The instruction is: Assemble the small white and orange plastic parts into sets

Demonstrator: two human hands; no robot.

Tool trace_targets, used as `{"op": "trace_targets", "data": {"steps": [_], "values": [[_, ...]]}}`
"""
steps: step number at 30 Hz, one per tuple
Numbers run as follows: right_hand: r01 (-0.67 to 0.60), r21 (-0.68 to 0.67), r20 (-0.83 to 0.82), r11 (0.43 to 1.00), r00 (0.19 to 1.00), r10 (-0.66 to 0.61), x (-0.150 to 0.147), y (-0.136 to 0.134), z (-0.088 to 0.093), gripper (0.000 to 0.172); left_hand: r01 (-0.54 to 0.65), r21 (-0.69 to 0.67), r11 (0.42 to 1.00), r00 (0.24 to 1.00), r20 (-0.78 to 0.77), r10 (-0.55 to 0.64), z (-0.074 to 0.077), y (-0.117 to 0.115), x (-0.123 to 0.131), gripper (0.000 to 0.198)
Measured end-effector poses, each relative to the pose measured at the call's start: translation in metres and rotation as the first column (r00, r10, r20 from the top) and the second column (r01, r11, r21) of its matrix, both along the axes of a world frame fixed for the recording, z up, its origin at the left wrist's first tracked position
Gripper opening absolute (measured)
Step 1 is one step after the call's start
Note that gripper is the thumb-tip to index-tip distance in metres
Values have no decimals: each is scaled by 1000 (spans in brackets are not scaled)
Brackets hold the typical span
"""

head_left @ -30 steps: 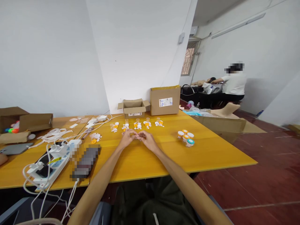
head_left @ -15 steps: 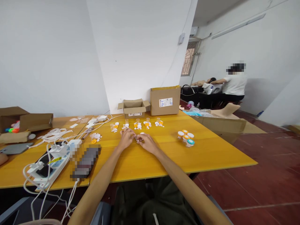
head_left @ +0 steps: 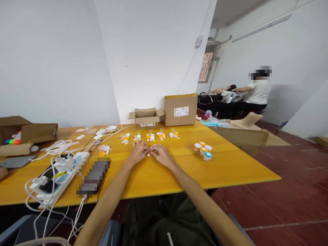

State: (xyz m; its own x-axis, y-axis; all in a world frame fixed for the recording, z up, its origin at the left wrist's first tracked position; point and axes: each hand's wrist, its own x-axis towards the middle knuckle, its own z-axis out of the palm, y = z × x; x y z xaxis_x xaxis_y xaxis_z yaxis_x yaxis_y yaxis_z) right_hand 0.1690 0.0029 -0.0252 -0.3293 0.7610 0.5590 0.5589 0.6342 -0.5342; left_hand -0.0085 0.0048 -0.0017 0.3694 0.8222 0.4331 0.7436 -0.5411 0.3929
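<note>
Over the middle of the table, my left hand [head_left: 139,151] and my right hand [head_left: 161,154] meet fingertip to fingertip. Both are closed in a pinch around a small white plastic part [head_left: 149,154], too small to make out in detail; the fingers cover some of it. Just beyond the hands runs a row of small piles: white discs [head_left: 152,138], orange rings [head_left: 161,136] and little clear cups [head_left: 150,131]. Another pile with an orange ring [head_left: 103,154] lies to the left of my left hand.
Several lidded clear jars [head_left: 202,150] stand on the right. An open carton [head_left: 145,119] and a closed carton [head_left: 180,111] are at the back. On the left lie a power strip [head_left: 64,177] with tangled cables and a phone [head_left: 94,177]. A person [head_left: 257,92] sits far right.
My right hand has shifted slightly left, bringing its fingertips closer to my left hand's. The small white part now shows below the fingers.
</note>
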Motion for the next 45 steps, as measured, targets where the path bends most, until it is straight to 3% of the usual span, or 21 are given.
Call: {"op": "trace_targets", "data": {"steps": [6, 9, 14, 20, 23, 31, 37, 41, 45], "values": [[217, -1, -29, 976, 976, -217, 8, 8, -5, 15, -11, -42, 999, 1000, 26, 12, 3, -2, 3, 19], [249, -56, 13, 967, 969, -249, 7, 13, -10, 17, -28, -52, 998, 997, 71, 32, 4, -1, 4, 21], [181, -109, 30, 977, 983, -179, 3, 18, -18, 25, -11, -62, 998, 969, 245, 26, 3, 5, 3, 19], [28, -96, -10, 995, 1000, -29, 1, 19, -17, 32, 20, -206, 978, 854, 513, 90, -6, 14, 3, 21], [-41, -88, -7, 995, 999, 40, -3, 18, -15, 37, 57, -296, 954, 795, 591, 136, -10, 16, 4, 23], [-58, -87, 76, 995, 995, 65, -22, 22, -12, 55, 154, -389, 908, 694, 697, 181, -15, 17, 6, 33], [5, -89, 169, 996, 986, 11, -40, 26, -7, 60, 12, -275, 961, 685, 702, 193, -14, 22, 2, 25], [25, -111, 196, 994, 981, -2, -48, 27, 0, 50, -50, -292, 955, 601, 755, 263, -13, 26, -5, 24], [-4, -114, 194, 993, 981, 27, -54, 28, 5, 40, -132, -304, 944, 599, 734, 320, -13, 27, -10, 26]]}}
